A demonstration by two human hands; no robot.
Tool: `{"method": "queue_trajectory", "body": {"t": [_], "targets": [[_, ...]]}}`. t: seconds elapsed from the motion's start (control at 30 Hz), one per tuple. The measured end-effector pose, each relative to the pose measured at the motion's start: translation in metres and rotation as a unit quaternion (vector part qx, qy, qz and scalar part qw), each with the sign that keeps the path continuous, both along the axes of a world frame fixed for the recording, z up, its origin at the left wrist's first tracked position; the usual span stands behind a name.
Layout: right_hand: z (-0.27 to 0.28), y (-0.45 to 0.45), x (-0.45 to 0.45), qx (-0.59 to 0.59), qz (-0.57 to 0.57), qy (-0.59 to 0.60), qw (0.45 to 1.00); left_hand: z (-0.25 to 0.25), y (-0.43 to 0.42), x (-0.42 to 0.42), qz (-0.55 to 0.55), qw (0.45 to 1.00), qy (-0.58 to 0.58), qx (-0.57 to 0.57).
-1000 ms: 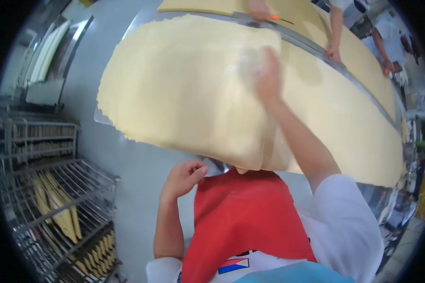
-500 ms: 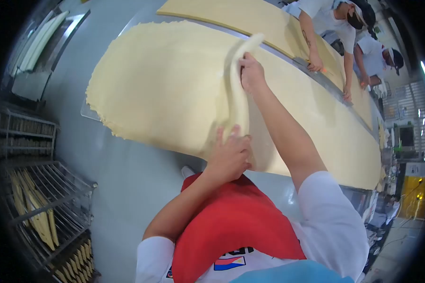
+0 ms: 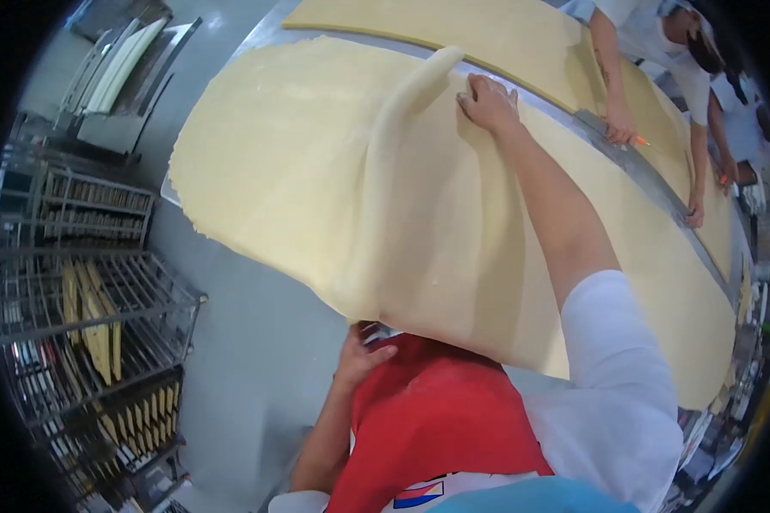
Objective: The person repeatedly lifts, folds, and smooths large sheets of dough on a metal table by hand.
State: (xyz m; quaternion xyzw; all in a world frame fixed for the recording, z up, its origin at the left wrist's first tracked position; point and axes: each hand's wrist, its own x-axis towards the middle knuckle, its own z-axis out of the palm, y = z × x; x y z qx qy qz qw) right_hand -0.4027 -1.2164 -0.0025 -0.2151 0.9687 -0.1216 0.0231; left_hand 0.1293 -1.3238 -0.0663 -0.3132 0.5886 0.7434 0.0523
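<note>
A wide pale dough sheet (image 3: 256, 162) covers the table in front of me. Across it runs a raised fold of dough (image 3: 380, 162), from the far edge to the near edge. My right hand (image 3: 492, 104) rests on the sheet near its far side, just right of the fold, fingers apart and slightly bent. Down at the near edge, below the fold's end, is my left hand (image 3: 361, 357), thumb held away from the fingers. Its fingertips are partly hidden by the dough edge; a small dark patch shows beside them.
A second dough slab (image 3: 419, 21) lies beyond. There a co-worker's hands (image 3: 622, 128) hold a long metal straightedge (image 3: 633, 162) and an orange-handled tool (image 3: 644, 141). Another person stands farther right. Wire racks (image 3: 103, 291) with flat pieces stand at left.
Both hands have let go of the fold. My right hand has shifted right onto the sheet; my left has dropped to the near edge. The fold lies farther left, and the view has turned.
</note>
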Motion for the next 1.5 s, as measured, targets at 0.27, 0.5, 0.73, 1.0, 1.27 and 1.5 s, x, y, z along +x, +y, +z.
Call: {"method": "queue_trajectory", "body": {"t": [0.27,0.5,0.73,1.0,1.27,1.5], "targets": [[-0.024,-0.038,-0.062,-0.210,0.167,-0.096,0.959,0.032,0.023,-0.059,0.285,0.955,0.012,-0.074],[0.010,-0.021,-0.038,-0.108,0.056,-0.019,0.992,0.057,0.032,-0.053,0.266,0.960,0.027,-0.085],[-0.001,0.001,-0.078,-0.030,0.109,0.005,0.994,0.062,-0.017,-0.071,0.333,0.915,0.032,-0.225],[-0.009,0.054,-0.096,-0.019,0.149,-0.032,0.988,0.071,0.039,-0.080,0.305,0.950,0.031,-0.059],[-0.004,0.070,-0.089,-0.088,0.148,-0.133,0.976,0.070,0.032,-0.091,0.437,0.887,0.141,-0.046],[-0.005,0.074,-0.084,-0.050,0.159,-0.057,0.984,0.083,0.051,-0.085,0.348,0.934,-0.035,0.071]]}}
